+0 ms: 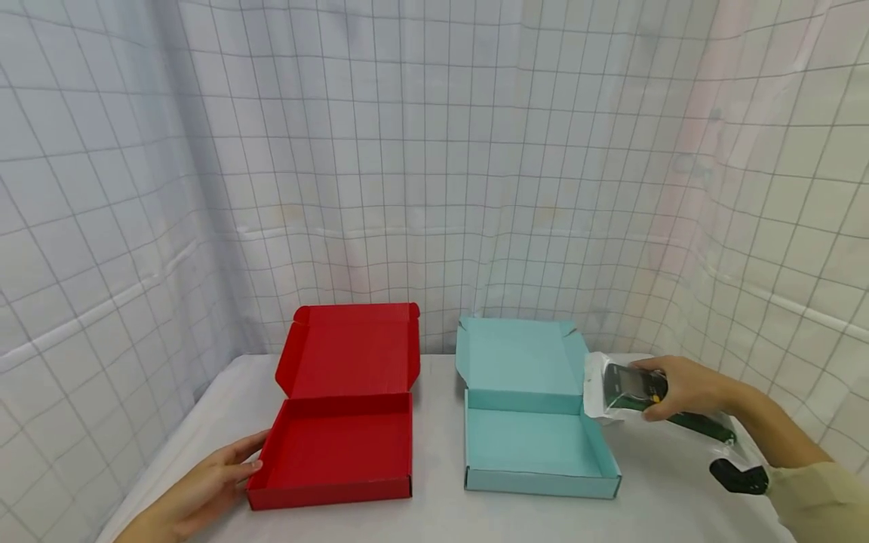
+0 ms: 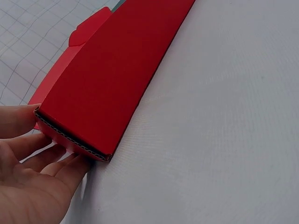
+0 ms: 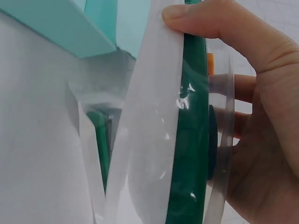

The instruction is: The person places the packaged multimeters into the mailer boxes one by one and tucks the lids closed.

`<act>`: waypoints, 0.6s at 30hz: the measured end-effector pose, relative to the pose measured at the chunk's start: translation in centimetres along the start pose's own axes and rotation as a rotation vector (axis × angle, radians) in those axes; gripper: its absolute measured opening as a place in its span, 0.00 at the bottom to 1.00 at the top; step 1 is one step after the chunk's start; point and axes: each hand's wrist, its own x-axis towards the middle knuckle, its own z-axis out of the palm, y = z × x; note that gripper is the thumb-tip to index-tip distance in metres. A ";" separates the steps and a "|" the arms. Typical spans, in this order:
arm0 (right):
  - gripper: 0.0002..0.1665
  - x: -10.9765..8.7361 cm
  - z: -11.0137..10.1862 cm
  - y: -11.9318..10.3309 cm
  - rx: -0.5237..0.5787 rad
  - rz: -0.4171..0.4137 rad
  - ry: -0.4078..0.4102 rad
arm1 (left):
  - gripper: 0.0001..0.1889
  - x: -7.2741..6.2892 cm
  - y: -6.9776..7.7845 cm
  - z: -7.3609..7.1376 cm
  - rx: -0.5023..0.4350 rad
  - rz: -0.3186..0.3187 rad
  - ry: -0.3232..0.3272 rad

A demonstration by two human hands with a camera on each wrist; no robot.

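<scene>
A green multimeter point(image 1: 627, 386) with a dark screen is sealed in a clear plastic bag. My right hand point(image 1: 689, 385) grips it from above, beside the light-blue box point(image 1: 543, 483). In the right wrist view, the thumb lies along the green edge point(image 3: 191, 135) and the fingers wrap the far side. Another bagged green item point(image 3: 101, 144) lies behind it on the white cloth. My left hand point(image 1: 210, 483) holds the left wall of the red box point(image 1: 333, 492), its thumb at the rim and its fingers against the outside. Both boxes stand with lids raised and bare insides.
The red lid point(image 1: 356, 351) and light-blue lid point(image 1: 519, 354) lean back toward a white gridded curtain point(image 1: 441, 151) that surrounds the table on three sides. A strip of white cloth point(image 1: 437, 452) separates the boxes. Below my right wrist shows a black piece point(image 1: 738, 477).
</scene>
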 end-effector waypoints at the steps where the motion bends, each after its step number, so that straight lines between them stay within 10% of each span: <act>1: 0.52 0.3 0.1 -0.2 0.000 -0.002 0.001 | 0.39 0.0 0.0 0.0 -0.001 -0.002 -0.002; 18: 0.56 5.1 1.4 -4.9 -0.067 -0.081 0.005 | 0.38 0.1 -0.1 -0.2 -0.005 0.002 -0.011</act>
